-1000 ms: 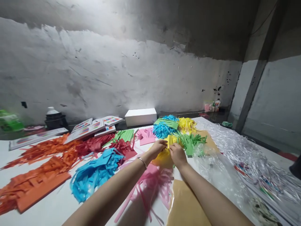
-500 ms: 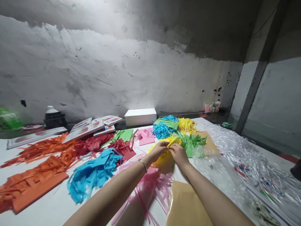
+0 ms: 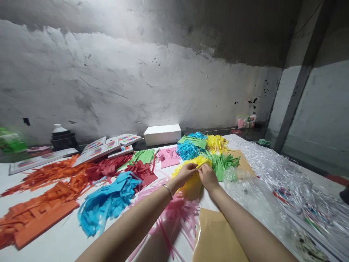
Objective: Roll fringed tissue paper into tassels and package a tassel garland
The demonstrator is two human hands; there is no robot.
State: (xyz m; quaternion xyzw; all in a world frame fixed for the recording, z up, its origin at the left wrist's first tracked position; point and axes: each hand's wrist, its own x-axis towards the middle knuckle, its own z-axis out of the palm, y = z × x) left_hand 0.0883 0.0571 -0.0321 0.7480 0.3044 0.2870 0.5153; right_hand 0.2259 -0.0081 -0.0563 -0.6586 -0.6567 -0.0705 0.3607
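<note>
Head view: where is the yellow fringed paper (image 3: pixel 191 185), seen from the hands?

Right at the fingertips. It lies on the white table (image 3: pixel 54 240), its bulk spread below and just to the near side of where the two hands meet. It seems to run slantwise, from near left to far right, though the fingers hide part of it, so I wouldn't swear to its long axis.

Which hand is nearer?

Neither. The left hand (image 3: pixel 185 174) comes over its left part and the right hand (image 3: pixel 208 177) over its right, with the fingertips touching or almost so.

Are they open?

No, the fingers of both are bent in, pinching the paper's upper part, as far as I can judge. Which strip sits between them I can't tell.

What crowds them?

Green fringed paper (image 3: pixel 225 162) just beside the right hand, and a blue bundle (image 3: pixel 189 150) on the far side. Pink strips (image 3: pixel 177 213) spread on the near side, partly behind the left forearm. A brown sheet (image 3: pixel 218 236) lies nearer still, by the right forearm, with clear plastic (image 3: pixel 245 193) to its right.

And the far side beyond?

A white box (image 3: pixel 163 135) stands there, well apart from both hands.
</note>
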